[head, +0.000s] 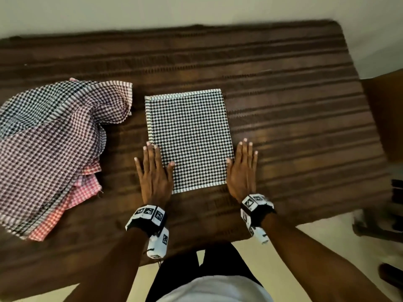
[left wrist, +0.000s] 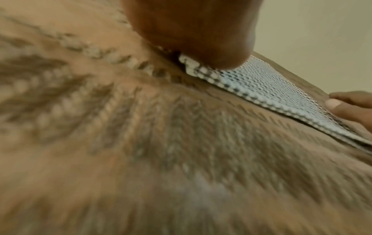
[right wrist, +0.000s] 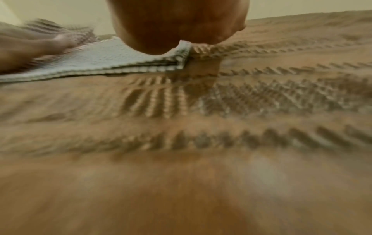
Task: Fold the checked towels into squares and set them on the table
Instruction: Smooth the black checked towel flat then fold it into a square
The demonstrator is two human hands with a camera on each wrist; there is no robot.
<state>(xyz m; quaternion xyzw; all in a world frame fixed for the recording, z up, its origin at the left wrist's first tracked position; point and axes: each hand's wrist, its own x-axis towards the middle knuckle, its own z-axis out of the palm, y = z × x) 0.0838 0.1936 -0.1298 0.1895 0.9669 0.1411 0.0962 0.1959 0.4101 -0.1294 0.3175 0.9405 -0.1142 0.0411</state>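
1. The head view looks down on a worktop (head: 283, 105) covered by a brown ribbed cloth. A black-and-white checked towel (head: 189, 138), folded into a flat rectangle, lies near the middle of it.
2. The left hand (head: 153, 171) lies flat with straight, spread fingers at the towel's near left edge. Its thumb rests on the checked cloth, and the other fingers lie along the edge and on the brown cloth.
3. The right hand (head: 242, 171) lies flat, fingers straight and close together, just beside the towel's near right edge. Its thumb touches that edge.
4. Neither hand pinches or grips anything, and the folded towel sits between them.
5. Only the head view shows a loose pile of unfolded checked towels (head: 50, 149) at the left of the worktop, in maroon, dark and red checks, well apart from the hands. It also shows a marker-covered band on each wrist.
6. The left wrist view, blurred, shows the left hand (left wrist: 193, 31) pressing down on the towel's (left wrist: 261, 89) corner. A fingertip of the right hand (left wrist: 350, 105) rests at the far edge.
7. The right wrist view alone shows the towel's (right wrist: 104, 58) stacked layers at its near edge, under the right hand (right wrist: 177, 23). The left hand (right wrist: 30, 46) is blurred beyond.
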